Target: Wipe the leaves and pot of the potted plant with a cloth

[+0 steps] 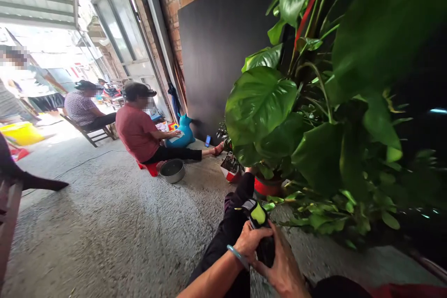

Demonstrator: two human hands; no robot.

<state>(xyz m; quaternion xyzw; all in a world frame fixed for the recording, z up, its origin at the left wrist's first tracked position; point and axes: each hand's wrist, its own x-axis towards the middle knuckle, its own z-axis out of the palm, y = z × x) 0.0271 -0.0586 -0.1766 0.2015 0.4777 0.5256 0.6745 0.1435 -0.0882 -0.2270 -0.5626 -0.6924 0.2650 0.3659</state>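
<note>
In the head view, both hands are close together over my dark-trousered legs [230,228]. Between them is a black item with a lime-green patch and grey edging [258,214]; it looks like a shoe, though the hands hide much of it. My left hand [248,240], a pale bangle [238,257] at its wrist, grips the item from the left with the thumb across it. From the right, the fingers and thumb of my right hand [282,263] close round its lower part.
A large leafy potted plant [261,102] rises close on the right, with a small planter [231,167] beside it. Ahead, a person in a red shirt [134,132] sits near a metal basin [172,171] and a blue animal-shaped toy [184,131]. Dark wooden furniture [12,223] stands left.
</note>
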